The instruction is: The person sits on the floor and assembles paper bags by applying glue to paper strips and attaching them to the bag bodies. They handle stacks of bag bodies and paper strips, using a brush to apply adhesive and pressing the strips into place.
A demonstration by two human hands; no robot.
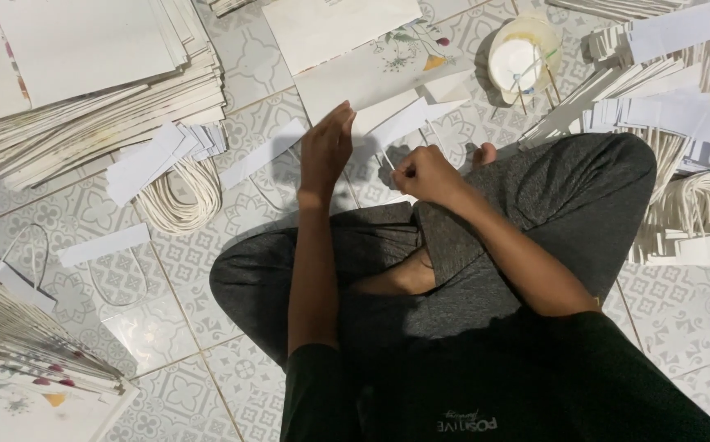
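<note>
The person wears a black short-sleeved T-shirt [494, 385]; its sleeves end above the elbows, leaving both forearms bare; a small pale printed mark sits on the chest of the shirt, seen upside down from above; just beyond the shirt's hem come dark grey trousers [568, 196] of a soft, faintly textured cloth, loose at the knees; the feet beside the trousers are bare; neither the left hand [325, 151] nor the right hand [426, 173] wears a ring, watch or glove.

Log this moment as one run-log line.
left hand: on paper sheet | right hand: pinching thin stick | floor: tiled
</note>
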